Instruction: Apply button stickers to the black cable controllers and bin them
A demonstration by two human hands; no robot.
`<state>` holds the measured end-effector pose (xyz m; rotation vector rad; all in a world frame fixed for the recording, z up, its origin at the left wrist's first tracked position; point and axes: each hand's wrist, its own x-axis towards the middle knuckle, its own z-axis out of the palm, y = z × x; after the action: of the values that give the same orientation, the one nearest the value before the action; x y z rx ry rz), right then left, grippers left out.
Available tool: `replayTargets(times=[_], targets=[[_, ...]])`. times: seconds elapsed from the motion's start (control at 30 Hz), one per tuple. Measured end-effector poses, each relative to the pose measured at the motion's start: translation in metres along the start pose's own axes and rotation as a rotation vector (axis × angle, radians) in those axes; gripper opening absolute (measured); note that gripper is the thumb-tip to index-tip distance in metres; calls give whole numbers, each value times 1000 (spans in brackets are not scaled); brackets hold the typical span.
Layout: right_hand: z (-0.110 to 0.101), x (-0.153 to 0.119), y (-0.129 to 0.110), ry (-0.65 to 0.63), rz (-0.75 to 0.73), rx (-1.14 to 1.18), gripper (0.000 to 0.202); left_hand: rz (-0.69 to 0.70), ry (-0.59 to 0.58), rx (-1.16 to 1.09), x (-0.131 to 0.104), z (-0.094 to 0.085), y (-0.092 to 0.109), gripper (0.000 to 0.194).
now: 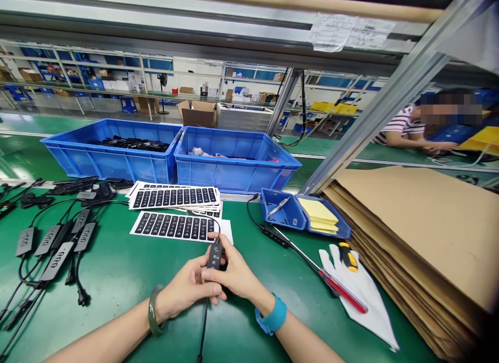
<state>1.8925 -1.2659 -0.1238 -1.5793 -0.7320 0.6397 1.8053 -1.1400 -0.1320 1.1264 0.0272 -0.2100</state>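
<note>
A small black control box point(214, 255) with a cable from each end is held upright between both hands over the green table point(156, 321). My left hand point(189, 287) is closed round its lower left side, a bangle on that wrist. My right hand point(234, 272) grips it from the right, thumb across its lower face; a blue band circles that wrist. Just beyond the hands lies a sheet of black labels point(175, 226). More label sheets point(175, 197) are stacked behind it.
Grey boxes with cables point(56, 261) lie at left. Blue bins point(234, 168) stand behind. On the right are small trays with yellow paper point(318, 212), a similar black controller point(275, 235), a white glove point(366, 300), a red-handled tool point(346, 295) and stacked cardboard point(429, 217). A person sits beyond.
</note>
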Motion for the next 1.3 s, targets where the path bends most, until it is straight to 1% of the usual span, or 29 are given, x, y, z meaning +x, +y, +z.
replayTargets(times=[0.07, 0.1, 0.17, 0.27, 0.33, 0.4, 0.47, 0.53, 0.6, 0.67, 0.73, 0.77, 0.8, 0.83, 0.87, 0.9, 0.93, 0.97, 1.0, 1.03, 1.07, 1.1, 1.17, 1.23, 1.3], targets=[[2, 1, 1, -4, 21, 64, 52, 0, 17, 32, 1, -1, -1, 44], [2, 2, 2, 19, 20, 78, 44, -3, 21, 43, 1, -1, -2, 42], [1, 5, 4, 83, 18, 75, 36, -15, 17, 40, 1, -1, -4, 42], [-2, 7, 6, 129, 17, 53, 45, -31, 23, -2, 2, -1, -4, 46], [-4, 6, 7, 123, 2, 37, 47, -41, 47, -37, 2, 0, -4, 45], [-4, 5, 9, 118, -46, 1, 45, -32, 72, -78, 4, 0, -5, 42], [-1, 3, 10, 134, -100, -72, 48, -3, 87, -97, 6, -1, -8, 40], [2, 1, 11, 158, -129, -136, 49, 31, 88, -74, 8, -2, -13, 40], [6, 0, 10, 171, -114, -150, 47, 45, 84, -37, 9, -1, -18, 41], [7, -1, 9, 189, -102, -146, 46, 34, 95, -15, 9, 0, -20, 43], [5, 2, 8, 198, -97, -126, 46, -6, 103, 14, 8, 2, -17, 46], [3, 4, 8, 185, -89, -106, 46, -29, 94, 64, 7, 1, -13, 48], [-2, 6, 7, 166, -75, -89, 46, -40, 78, 163, 7, -1, -8, 48], [-8, 8, 5, 151, -60, -90, 46, -27, 64, 317, 7, -4, -1, 47], [-15, 10, 4, 142, -50, -125, 45, 17, 66, 518, 8, -10, 7, 45], [-24, 12, 2, 140, -49, -206, 45, 93, 95, 743, 10, -18, 14, 44], [-33, 12, 0, 143, -48, -338, 44, 192, 146, 967, 13, -28, 22, 41], [-42, 12, -3, 152, -36, -523, 43, 295, 211, 1160, 16, -39, 28, 36], [-52, 11, -5, 166, -8, -731, 42, 377, 268, 1305, 20, -51, 33, 34], [-60, 9, -7, 184, 33, -929, 41, 424, 303, 1416, 23, -63, 36, 35], [-68, 7, -9, 211, 82, -1093, 40, 431, 323, 1501, 26, -75, 38, 39], [-75, 6, -11, 251, 127, -1214, 39, 408, 326, 1569, 28, -84, 38, 42], [-85, 3, -13, 347, 178, -1324, 37, 312, 322, 1667, 28, -96, 38, 46], [-89, 3, -15, 452, 185, -1379, 41, 236, 315, 1722, 26, -98, 38, 46], [-87, 6, -14, 514, 126, -1387, 40, 206, 306, 1741, 22, -94, 40, 48]])
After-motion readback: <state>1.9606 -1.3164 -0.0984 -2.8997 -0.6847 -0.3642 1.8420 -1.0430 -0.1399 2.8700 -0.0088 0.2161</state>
